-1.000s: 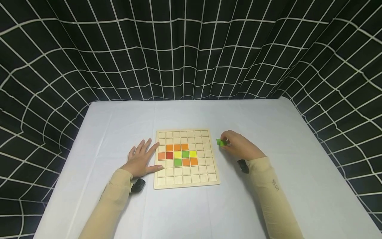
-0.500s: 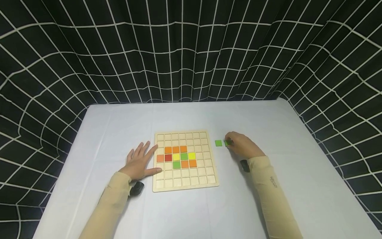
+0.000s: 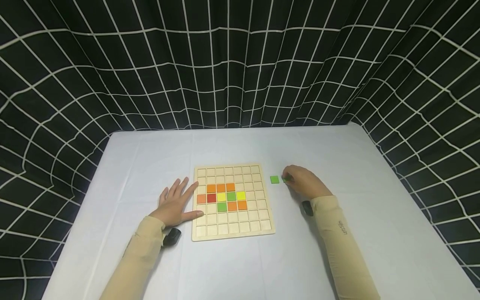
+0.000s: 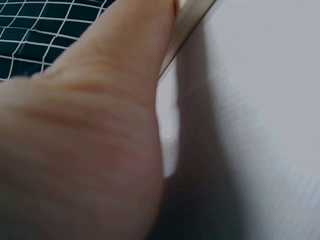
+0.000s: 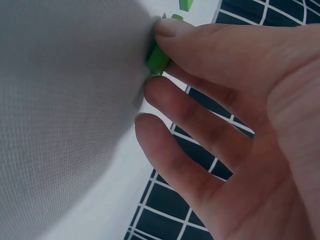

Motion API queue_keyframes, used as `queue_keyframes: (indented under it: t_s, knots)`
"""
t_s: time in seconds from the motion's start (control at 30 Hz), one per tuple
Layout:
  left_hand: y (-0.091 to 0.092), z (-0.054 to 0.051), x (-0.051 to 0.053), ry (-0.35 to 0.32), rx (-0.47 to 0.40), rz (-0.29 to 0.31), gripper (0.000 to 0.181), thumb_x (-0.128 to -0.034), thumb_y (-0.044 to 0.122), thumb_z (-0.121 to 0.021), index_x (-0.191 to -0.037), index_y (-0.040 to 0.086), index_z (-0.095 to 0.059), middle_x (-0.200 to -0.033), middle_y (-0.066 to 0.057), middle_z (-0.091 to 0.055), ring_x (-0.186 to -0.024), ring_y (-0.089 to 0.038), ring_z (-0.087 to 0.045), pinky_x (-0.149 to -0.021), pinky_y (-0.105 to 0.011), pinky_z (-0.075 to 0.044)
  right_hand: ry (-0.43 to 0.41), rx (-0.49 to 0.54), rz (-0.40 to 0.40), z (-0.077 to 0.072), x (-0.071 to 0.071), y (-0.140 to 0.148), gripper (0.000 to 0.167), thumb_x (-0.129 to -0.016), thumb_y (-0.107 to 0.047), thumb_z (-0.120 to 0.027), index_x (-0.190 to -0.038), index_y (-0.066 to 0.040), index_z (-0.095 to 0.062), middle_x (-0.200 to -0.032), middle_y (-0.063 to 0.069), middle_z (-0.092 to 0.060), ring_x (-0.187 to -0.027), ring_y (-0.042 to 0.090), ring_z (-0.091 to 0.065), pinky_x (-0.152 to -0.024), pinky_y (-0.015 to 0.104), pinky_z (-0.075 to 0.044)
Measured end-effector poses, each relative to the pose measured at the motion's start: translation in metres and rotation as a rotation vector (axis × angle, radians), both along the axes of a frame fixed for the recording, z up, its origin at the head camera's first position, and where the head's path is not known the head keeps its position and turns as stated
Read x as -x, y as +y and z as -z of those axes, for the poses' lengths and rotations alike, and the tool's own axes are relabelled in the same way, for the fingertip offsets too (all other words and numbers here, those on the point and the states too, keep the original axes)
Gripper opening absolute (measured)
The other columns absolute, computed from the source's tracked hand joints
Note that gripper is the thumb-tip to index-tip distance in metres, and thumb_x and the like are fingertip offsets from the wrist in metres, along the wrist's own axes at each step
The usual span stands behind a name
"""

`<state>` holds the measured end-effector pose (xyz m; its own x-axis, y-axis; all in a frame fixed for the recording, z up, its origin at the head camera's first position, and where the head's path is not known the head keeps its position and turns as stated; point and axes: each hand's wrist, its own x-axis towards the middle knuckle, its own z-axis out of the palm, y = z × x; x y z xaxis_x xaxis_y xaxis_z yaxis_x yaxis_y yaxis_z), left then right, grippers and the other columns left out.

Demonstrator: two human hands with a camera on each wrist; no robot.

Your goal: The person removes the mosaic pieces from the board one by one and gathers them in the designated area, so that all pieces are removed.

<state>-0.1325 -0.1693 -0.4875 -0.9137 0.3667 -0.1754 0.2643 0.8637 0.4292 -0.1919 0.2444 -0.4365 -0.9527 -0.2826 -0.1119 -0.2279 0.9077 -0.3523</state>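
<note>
A wooden grid board [image 3: 234, 225] holds orange, yellow, green and red square tiles in its middle rows. My left hand [image 3: 173, 208] lies spread at the board's left side, index fingertip and thumb on its edge. Right of the board a green tile [image 3: 274, 179] lies flat on the cloth. Just beyond it my right hand [image 3: 305, 182] pinches another green tile [image 5: 159, 60] between thumb and fingers, low over the cloth; most of that tile is hidden in the head view.
A white cloth [image 3: 240, 266] covers the table. Black curtains with a white grid [image 3: 240, 62] stand behind it and along both sides. Both wrists carry small black devices, the left one [image 3: 172, 236] beside the board's lower left.
My right hand has shifted slightly right with one green tile, away from the other, which now lies separate. The left hand keeps its place on the board; the head view has tilted slightly.
</note>
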Motion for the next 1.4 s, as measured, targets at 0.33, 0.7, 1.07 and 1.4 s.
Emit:
queue_keyframes:
  t_s: [0.33, 0.7, 1.07, 1.4]
  knots:
    - [0.001, -0.003, -0.002, 0.01, -0.016, 0.0, 0.097, -0.0798, 0.072, -0.055, -0.154, 0.022, -0.017, -0.16, -0.017, -0.005, -0.146, -0.04, 0.001, -0.111, -0.065, 0.001, 0.051, -0.016, -0.032, 0.003, -0.001, 0.0, 0.014, -0.086, -0.009, -0.07, -0.099, -0.011, -0.069, -0.108, 0.005, -0.069, -0.109, 0.026, -0.062, -0.097, 0.045, -0.047]
    - [0.001, 0.001, -0.001, -0.009, 0.012, -0.011, 0.096, -0.0805, 0.071, -0.056, -0.154, 0.025, -0.014, -0.161, -0.013, -0.003, -0.147, -0.037, 0.002, -0.112, -0.063, 0.001, 0.06, -0.032, -0.012, 0.004, -0.001, -0.001, 0.014, -0.086, -0.01, -0.069, -0.1, -0.012, -0.07, -0.111, 0.005, -0.068, -0.113, 0.026, -0.06, -0.1, 0.045, -0.045]
    - [0.003, -0.011, -0.005, -0.003, 0.013, -0.007, 0.095, -0.0818, 0.066, -0.059, -0.154, 0.021, -0.018, -0.16, -0.016, -0.005, -0.146, -0.04, 0.0, -0.112, -0.064, 0.0, 0.151, -0.056, -0.1, -0.013, -0.004, -0.002, 0.015, -0.085, -0.012, -0.072, -0.1, -0.012, -0.07, -0.113, 0.004, -0.066, -0.112, 0.025, -0.061, -0.097, 0.043, -0.048]
    - [0.003, -0.013, -0.004, -0.013, 0.036, -0.01, 0.096, -0.0818, 0.067, -0.058, -0.154, 0.02, -0.017, -0.161, -0.016, -0.005, -0.146, -0.04, 0.0, -0.112, -0.064, -0.001, 0.216, -0.04, -0.19, -0.031, -0.02, -0.026, 0.02, -0.085, -0.012, -0.072, -0.105, -0.008, -0.067, -0.109, 0.005, -0.066, -0.101, 0.022, -0.064, -0.086, 0.039, -0.053]
